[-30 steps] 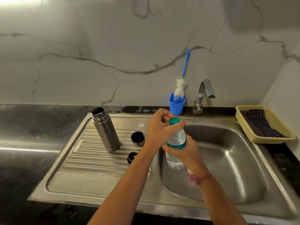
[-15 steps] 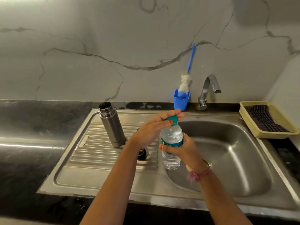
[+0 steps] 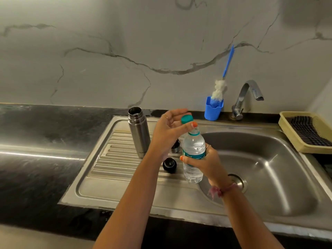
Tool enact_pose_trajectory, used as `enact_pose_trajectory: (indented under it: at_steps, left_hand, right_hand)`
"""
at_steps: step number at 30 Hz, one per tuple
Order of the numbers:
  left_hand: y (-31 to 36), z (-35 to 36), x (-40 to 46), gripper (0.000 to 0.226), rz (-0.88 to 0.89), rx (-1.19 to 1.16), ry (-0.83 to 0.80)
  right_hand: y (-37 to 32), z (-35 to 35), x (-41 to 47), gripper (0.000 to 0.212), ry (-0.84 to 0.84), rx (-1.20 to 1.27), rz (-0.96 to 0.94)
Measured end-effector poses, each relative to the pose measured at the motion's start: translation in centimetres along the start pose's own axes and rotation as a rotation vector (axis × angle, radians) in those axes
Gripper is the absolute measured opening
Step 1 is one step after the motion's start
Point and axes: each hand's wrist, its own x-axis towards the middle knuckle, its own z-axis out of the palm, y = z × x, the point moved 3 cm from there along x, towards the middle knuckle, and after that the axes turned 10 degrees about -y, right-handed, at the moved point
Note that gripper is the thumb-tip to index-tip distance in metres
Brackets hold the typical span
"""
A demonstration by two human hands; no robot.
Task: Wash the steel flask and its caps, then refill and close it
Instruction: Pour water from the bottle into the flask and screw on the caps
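Observation:
The steel flask (image 3: 138, 132) stands open and upright on the ribbed drainboard (image 3: 115, 159) of the sink. Its black inner cap (image 3: 169, 165) lies on the drainboard near my left wrist. The steel outer cap (image 3: 175, 146) is partly hidden behind my left hand. My right hand (image 3: 206, 163) grips a clear plastic water bottle (image 3: 193, 155) round its middle, upright above the edge of the sink basin. My left hand (image 3: 170, 132) pinches the bottle's teal cap (image 3: 186, 119), lifted just off the bottle's neck.
A blue holder (image 3: 213, 108) with a blue-handled bottle brush (image 3: 220, 88) stands at the back of the sink, beside the steel tap (image 3: 247, 97). A yellow tray (image 3: 285, 128) with a dark checked cloth sits at the right. Black countertop (image 3: 45, 141) lies to the left.
My left hand has twisted the teal cap and lifted it off the bottle's neck. Both hands and the bottle have stayed over the sink's divider; the view has shifted a little.

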Motion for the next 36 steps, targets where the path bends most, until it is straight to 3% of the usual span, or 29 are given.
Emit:
enact_pose_trajectory:
  at_steps: [8,11,15,27,30,33,36]
  left_hand:
    - [-4.5,-7.0,-4.4,0.037,-0.198,0.201,0.088]
    - [-8.2,-8.7,-6.3,0.037,-0.298,0.515,0.032]
    - [-12.8,-9.9,-8.1,0.044,-0.389,0.996,-0.183]
    - [-16.8,-10.4,-10.0,0.063,-0.521,0.997,-0.232]
    - [-15.2,-10.9,-9.5,0.062,-0.438,0.918,-0.067]
    - [-12.1,-12.6,-7.7,0.056,-0.297,0.810,0.244]
    - [-9.6,-14.2,-4.9,0.080,-0.228,0.676,0.446]
  right_hand:
    - [0.8,0.7,0.3,0.049,0.028,0.042,0.017]
    - [1.2,0.6,0.4,0.049,0.052,0.037,0.008]
    - [1.5,0.5,0.4,0.046,0.081,0.046,0.003]
    - [2.5,0.1,0.0,0.044,0.131,-0.002,-0.018]
    - [2.6,-0.2,-0.1,0.048,0.142,0.006,-0.011]
    - [2.3,-0.5,-0.4,0.047,0.149,0.015,-0.025]
    - [2.0,-0.8,-0.4,0.044,0.157,0.033,-0.035]
